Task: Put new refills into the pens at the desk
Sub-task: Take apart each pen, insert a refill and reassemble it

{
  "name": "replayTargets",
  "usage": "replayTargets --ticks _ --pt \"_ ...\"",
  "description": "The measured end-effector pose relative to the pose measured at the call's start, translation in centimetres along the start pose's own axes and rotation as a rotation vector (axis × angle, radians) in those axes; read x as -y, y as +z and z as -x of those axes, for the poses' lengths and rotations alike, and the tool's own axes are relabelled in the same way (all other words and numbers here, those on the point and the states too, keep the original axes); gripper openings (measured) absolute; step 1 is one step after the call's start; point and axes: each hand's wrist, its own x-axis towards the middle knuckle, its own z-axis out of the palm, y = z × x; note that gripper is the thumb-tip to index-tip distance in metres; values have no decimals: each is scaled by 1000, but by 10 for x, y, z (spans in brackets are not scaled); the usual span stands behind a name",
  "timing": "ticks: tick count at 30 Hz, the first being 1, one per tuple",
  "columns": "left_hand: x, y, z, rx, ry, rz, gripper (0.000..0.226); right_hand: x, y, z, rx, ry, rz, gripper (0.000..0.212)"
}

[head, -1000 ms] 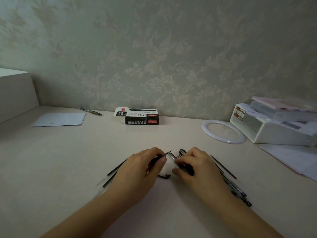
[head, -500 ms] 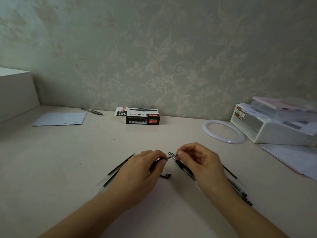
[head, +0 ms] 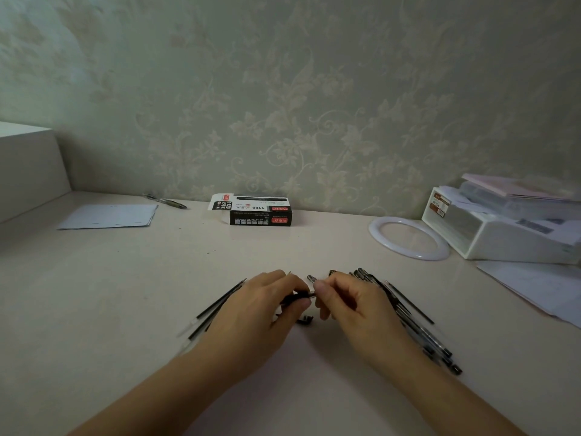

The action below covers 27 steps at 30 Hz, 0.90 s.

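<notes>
While both forearms reach in from the near edge of the desk [head: 94, 294], the left hand [head: 251, 313] curls its fingers around a dark pen [head: 295, 298], pinching it just above the desktop at centre. The right hand [head: 355, 305] meets it from the other side, thumb and forefinger closed on the pen's end, so the two hands nearly touch. Directly under them a small black part [head: 305, 320] lies on the desk; what it is cannot be made out. Left of the left hand, several thin black refills [head: 220, 302] fan out on the surface, partly hidden beneath the wrist. Right of the right hand, a bundle of pens [head: 421, 328] lies side by side, angled toward the near right, with a single refill [head: 408, 302] just beyond them. Farther back on the right rests a white ring [head: 408, 239], beside a white tray [head: 503, 237] stacked with papers, and loose sheets [head: 534, 287] spread in front of it. At the wall, a black refill box [head: 261, 214] stands with its flap open. To its left lie a lone pen [head: 166, 202] and a pale sheet [head: 110, 216], near a white block [head: 28, 165] at the far left.
</notes>
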Motion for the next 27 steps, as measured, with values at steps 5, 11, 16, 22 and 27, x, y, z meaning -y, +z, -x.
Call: replayTargets --ticks 5,11,16,22,27 --pt "0 -1 -1 -18 -9 7 14 0 -1 -2 23 -18 -60 7" --pt "-2 0 1 -4 6 14 11 0 -1 0 8 -42 -24 41" --pt "-1 -1 0 -36 2 25 12 -2 -3 -2 46 -52 -74 8" --pt "0 1 0 -31 16 20 12 0 -1 0 35 -42 -16 40" --pt "1 0 -1 -58 19 25 11 3 -2 1 93 -97 -28 19"
